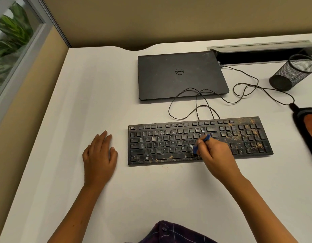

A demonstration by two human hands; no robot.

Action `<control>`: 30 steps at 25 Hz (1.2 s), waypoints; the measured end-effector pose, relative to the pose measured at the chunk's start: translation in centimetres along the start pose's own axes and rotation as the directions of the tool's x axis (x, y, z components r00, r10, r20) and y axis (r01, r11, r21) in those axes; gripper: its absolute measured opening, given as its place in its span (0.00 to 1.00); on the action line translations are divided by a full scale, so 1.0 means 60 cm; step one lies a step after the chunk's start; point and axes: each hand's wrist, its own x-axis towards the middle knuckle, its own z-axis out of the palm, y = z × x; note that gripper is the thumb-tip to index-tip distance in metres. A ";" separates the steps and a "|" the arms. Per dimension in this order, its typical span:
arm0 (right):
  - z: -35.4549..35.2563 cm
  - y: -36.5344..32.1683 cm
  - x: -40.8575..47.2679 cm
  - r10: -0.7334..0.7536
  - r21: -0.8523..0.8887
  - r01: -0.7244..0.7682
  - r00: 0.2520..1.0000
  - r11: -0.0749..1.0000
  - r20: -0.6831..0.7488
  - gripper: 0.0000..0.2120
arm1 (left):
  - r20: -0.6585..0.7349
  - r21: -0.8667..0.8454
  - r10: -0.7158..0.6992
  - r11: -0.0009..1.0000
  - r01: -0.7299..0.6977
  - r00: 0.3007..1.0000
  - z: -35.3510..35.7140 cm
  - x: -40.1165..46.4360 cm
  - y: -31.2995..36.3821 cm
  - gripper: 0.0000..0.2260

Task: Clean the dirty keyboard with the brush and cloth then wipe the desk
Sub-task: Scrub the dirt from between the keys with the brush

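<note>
Plaid shirt [169,232] lowest; left hand [99,155] lies open, flat on the table [64,120]. Right hand [216,155] pinches a light, stiff blue brush [200,142] mid-handle over the gritty keyboard [169,142].

Orange-and-black item [309,128]: cut by right edge, kind indeterminate. Brush [200,143]: handle largely enclosed by right hand [216,155]; bristle end blurred. Keyboard [169,144]: lower-right keys hidden behind that hand; legends on soiled keys illegible. Cable tray [264,50]: interior dark, right end cut off.
</note>
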 end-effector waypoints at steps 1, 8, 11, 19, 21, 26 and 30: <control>-0.003 0.000 -0.001 0.004 -0.017 -0.004 0.999 1.000 0.037 0.15 | 0.000 0.001 -0.001 1.000 0.001 1.000 0.000 0.000 0.000 0.23; -0.009 0.005 -0.006 -0.042 -0.036 0.042 0.999 0.998 0.005 0.13 | -0.001 0.002 -0.003 1.000 0.003 1.000 -0.001 0.001 0.002 0.23; -0.013 0.006 -0.013 0.010 -0.051 -0.008 0.999 0.999 0.045 0.15 | 0.000 0.004 -0.002 1.000 0.002 1.000 -0.001 0.001 0.002 0.23; 0.001 0.009 -0.043 -0.028 -0.035 0.027 0.999 0.999 -0.017 0.13 | 0.005 0.008 -0.007 1.000 0.007 1.000 0.000 0.000 0.000 0.23; -0.005 0.012 -0.044 0.018 0.019 -0.016 0.998 1.000 -0.060 0.14 | 0.003 0.005 -0.005 1.000 0.005 1.000 0.000 0.000 0.000 0.23; -0.017 0.007 -0.027 0.091 0.265 -0.042 0.980 0.963 -0.175 0.10 | 0.008 0.012 -0.008 1.000 0.008 1.000 0.001 0.000 0.000 0.23; -0.008 0.014 -0.017 0.010 0.063 -0.007 0.998 0.998 -0.054 0.11 | 0.008 0.001 -0.009 1.000 0.009 1.000 0.000 0.000 0.002 0.23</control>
